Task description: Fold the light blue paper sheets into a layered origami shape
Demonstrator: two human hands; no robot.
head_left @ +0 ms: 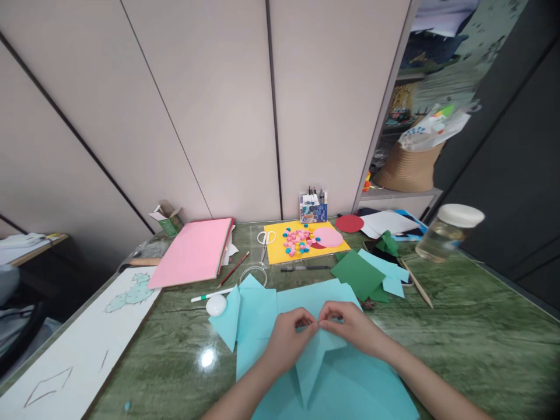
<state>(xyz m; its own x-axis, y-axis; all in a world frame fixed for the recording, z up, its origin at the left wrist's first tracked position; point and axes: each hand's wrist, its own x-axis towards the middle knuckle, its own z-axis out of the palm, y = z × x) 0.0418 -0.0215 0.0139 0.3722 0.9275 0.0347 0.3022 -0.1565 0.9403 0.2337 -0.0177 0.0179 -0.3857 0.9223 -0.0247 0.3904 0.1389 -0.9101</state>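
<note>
My left hand (292,336) and my right hand (352,326) meet over large sheets of light blue paper (363,385). Each pinches the top edge of a folded light blue paper piece (311,367), thumb against forefinger, with the fingertips nearly touching. The piece hangs down to a narrow point below my hands. More light blue paper (258,309) lies just left of my left hand, with a folded triangle (228,326) beside it. Green paper (359,274) sits beyond my right hand.
Yellow paper (273,251) at the back bears small colourful pieces. Scissors (263,248), a red pencil (234,269) and a black pen (305,268) lie nearby. A pink pad (192,251) and a white drawing sheet (87,344) are left; a lidded jar (446,233) stands right.
</note>
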